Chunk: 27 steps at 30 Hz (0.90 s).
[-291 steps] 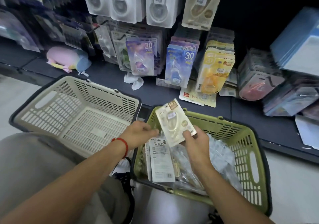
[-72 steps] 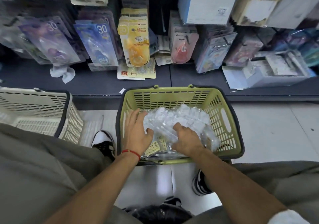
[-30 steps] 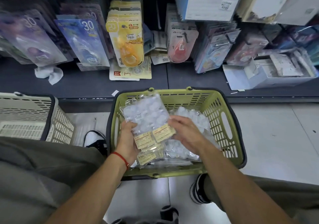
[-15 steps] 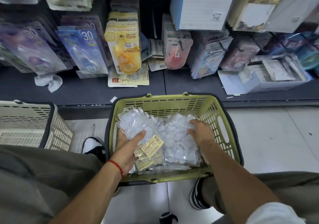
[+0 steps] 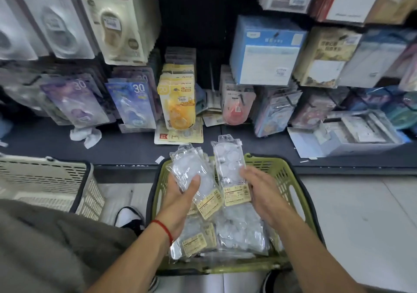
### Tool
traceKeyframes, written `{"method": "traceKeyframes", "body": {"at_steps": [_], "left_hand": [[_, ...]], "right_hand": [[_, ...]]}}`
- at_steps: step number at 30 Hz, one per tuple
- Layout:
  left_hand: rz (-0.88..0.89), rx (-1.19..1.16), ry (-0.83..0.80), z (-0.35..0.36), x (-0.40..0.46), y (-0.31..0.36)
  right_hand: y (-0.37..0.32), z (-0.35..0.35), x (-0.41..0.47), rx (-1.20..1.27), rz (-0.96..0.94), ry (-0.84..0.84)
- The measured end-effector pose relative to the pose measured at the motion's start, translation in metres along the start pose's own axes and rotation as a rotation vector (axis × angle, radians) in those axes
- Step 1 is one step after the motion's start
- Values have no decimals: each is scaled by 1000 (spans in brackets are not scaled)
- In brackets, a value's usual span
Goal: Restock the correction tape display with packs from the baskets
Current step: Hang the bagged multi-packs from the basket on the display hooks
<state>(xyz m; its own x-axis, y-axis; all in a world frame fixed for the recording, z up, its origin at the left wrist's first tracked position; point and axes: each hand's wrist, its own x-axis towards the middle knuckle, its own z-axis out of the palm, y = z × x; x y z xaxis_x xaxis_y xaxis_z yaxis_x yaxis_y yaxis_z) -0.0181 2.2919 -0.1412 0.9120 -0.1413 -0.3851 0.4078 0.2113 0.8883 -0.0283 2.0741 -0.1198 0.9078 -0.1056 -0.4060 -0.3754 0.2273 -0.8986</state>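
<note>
A: Correction tape packs, clear plastic blister sleeves with yellow label cards: a fanned bunch (image 5: 191, 175) sits in the left hand (image 5: 180, 193), fingers curled round it. A single pack (image 5: 230, 168) stands upright against the right hand (image 5: 259, 191), fingers fairly straight alongside it, so more steadying than clamping. Both are lifted above the olive-green slotted plastic basket (image 5: 291, 180); more packs (image 5: 225, 231) lie inside.

B: Step?

A: Gathering and sorting stock, I'd say. Next move needs a matching peg found, hang holes lined up.

B: Obstacles?

A: Dark shelf (image 5: 126, 148) is cluttered: yellow carded tapes (image 5: 178, 103), blue "30" packs (image 5: 133, 105), a crumpled white tissue (image 5: 86, 136), an open grey cardboard box (image 5: 352, 134). Can't spot a free hook. Beige empty basket (image 5: 45, 180) is off to the left.
</note>
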Motion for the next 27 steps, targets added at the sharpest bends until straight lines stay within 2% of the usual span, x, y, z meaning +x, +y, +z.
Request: {"method": "traceKeyframes", "body": {"at_steps": [2, 8, 12, 15, 20, 27], "left_hand": [[80, 3, -13, 5, 0, 20], [372, 178, 47, 0, 13, 111], [523, 292, 72, -12, 25, 188], [639, 404, 166, -26, 31, 235], [780, 456, 364, -57, 36, 265], [786, 366, 412, -79, 36, 271]], "right_hand": [[-14, 26, -2, -137, -79, -41], [-85, 83, 9, -412, -361, 34], [-143, 110, 17, -411, -559, -6], [-181, 135, 25, -370, -670, 47], [-224, 171, 42, -362, -688, 50], [-233, 191, 53, -381, -670, 107]]}}
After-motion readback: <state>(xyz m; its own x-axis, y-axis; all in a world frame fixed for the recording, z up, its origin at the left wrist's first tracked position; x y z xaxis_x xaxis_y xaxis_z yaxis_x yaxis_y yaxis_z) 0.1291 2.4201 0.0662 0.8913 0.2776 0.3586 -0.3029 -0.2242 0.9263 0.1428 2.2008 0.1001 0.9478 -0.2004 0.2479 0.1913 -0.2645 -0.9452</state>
